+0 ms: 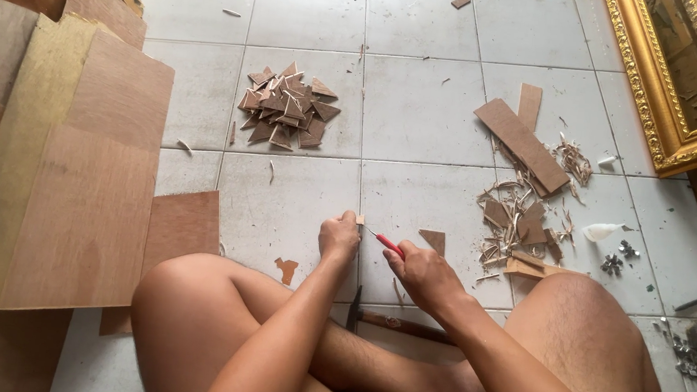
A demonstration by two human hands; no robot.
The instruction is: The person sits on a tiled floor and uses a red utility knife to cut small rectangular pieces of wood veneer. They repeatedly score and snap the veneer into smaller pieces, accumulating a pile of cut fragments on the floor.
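I sit cross-legged on a pale tiled floor. My left hand (338, 235) pinches a small piece of brown plywood (359, 220) against the tile. My right hand (422, 271) grips a red-handled cutter (389, 243), whose blade tip points left and meets that small piece. A loose triangular offcut (434, 240) lies just right of the cutter. A hammer (392, 319) lies on the floor between my legs, under my forearms.
A heap of triangular wood pieces (286, 108) sits farther out. Plywood strips (521, 144) and shavings (522, 224) lie at right. Large plywood sheets (86, 173) lean at left. A gilded frame (669, 89) stands at upper right, small metal bits (618, 260) near it.
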